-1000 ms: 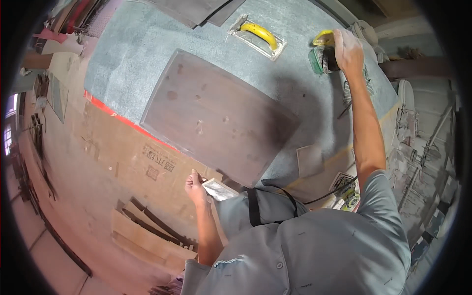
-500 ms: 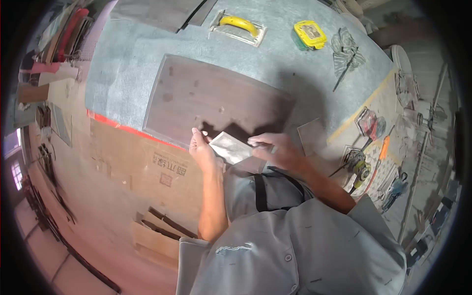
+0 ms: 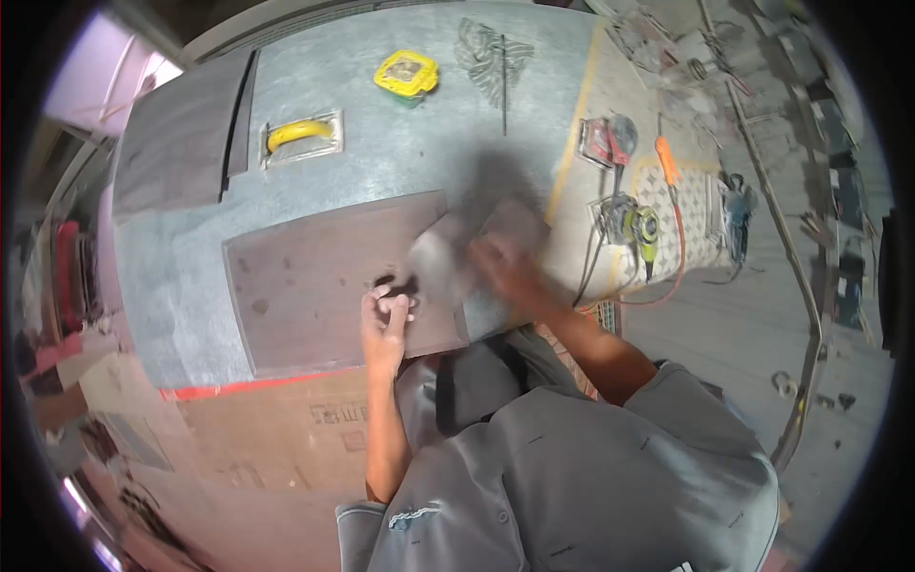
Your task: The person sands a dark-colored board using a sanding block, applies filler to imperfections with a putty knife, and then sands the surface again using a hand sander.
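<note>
A pale square sheet [image 3: 440,259], smeared by motion, hangs over the right part of a flat brown panel [image 3: 305,286]. My right hand [image 3: 503,270], blurred too, seems to grip the sheet's edge; its fingers are hard to make out. Just beyond that hand a small brown square piece [image 3: 518,221] lies at the bench's near edge. Over the panel's near side my left hand [image 3: 386,322] is closed, fingers curled and thumb against them. Whatever sits in those fingers, if anything, is too small to name.
On the blue-grey bench top [image 3: 381,162] lie a yellow-handled hand sander [image 3: 300,136], a yellow-lidded box [image 3: 407,73], a striped cloth [image 3: 491,57] and dark panels [image 3: 181,143]. To the right are a green power sander [image 3: 641,227], a red one [image 3: 607,141] and an orange-handled tool [image 3: 665,160].
My view has turned to the right, so the bench sits further left. The sheet has left my left hand and moved away with my right; my left fingers have curled in.
</note>
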A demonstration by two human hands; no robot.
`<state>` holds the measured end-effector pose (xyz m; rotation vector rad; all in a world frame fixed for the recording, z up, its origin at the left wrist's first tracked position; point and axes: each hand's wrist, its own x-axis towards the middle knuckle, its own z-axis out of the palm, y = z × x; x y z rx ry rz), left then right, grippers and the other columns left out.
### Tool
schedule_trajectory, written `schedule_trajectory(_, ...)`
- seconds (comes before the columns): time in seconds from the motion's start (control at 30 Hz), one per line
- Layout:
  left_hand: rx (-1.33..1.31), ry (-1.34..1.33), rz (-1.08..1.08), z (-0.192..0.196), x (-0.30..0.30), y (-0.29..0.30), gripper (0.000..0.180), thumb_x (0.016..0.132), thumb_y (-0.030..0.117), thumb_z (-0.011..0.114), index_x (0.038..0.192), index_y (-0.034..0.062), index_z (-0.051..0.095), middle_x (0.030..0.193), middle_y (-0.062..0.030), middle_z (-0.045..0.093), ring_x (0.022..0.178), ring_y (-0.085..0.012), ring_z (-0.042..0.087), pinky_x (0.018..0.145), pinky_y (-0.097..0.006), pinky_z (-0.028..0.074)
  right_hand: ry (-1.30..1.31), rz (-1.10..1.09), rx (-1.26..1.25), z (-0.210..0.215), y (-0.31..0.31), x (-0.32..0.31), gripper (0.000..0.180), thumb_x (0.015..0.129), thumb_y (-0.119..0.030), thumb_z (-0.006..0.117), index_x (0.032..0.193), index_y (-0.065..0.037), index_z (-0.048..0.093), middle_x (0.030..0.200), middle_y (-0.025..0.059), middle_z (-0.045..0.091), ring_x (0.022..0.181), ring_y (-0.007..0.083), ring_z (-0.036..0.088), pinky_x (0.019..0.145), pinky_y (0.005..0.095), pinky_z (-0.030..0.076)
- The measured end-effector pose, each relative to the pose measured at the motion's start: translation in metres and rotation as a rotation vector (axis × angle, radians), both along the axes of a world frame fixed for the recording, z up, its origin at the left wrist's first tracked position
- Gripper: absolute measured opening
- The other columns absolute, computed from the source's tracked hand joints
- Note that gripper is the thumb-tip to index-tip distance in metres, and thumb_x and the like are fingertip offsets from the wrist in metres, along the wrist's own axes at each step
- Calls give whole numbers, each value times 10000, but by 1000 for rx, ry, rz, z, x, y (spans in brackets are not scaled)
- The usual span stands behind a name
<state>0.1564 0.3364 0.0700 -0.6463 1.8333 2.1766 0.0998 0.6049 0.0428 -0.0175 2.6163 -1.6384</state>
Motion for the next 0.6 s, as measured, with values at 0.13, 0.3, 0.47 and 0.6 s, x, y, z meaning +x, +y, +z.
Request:
schedule_trajectory(0.13,-215,91,151,-32,31,-53,277,1070,128,722,1268,-41,628,1022,-3,653,924,-90,587,921,-264,511,-114,-457,-232,-46,91,-25,432,1050,-348,722,1334,-25,687,1064,152,766,872,341,730,759,396,583)
schedule_trajectory(0.3,-580,165,218,-57,66,-166,173,1094,172,717,1077,8,665,964,-17,686,886,-105,630,856,-276,524,347,29,947,-23,73,-12,786,841,-416,843,1497,-53,607,1469,250,648,1264,460,643,1071,587,500)
schedule_trajectory(0.47,-1113,264,15,-25,39,-204,273,1018,211,759,1181,-6,726,1205,-185,724,1183,-396,625,1049,-493,486,90,106,1072,-31,68,-14,807,815,-343,833,1532,-102,555,1517,190,582,1376,420,554,1141,611,459)
schedule_trajectory(0.6,-1202,547,-116,-34,4,-181,339,1021,236,743,1257,-4,700,1355,-215,696,1298,-439,598,1124,-537,452,178,-126,828,-15,23,-17,638,893,-241,765,1487,-83,593,1427,188,637,1153,446,655,991,579,550)
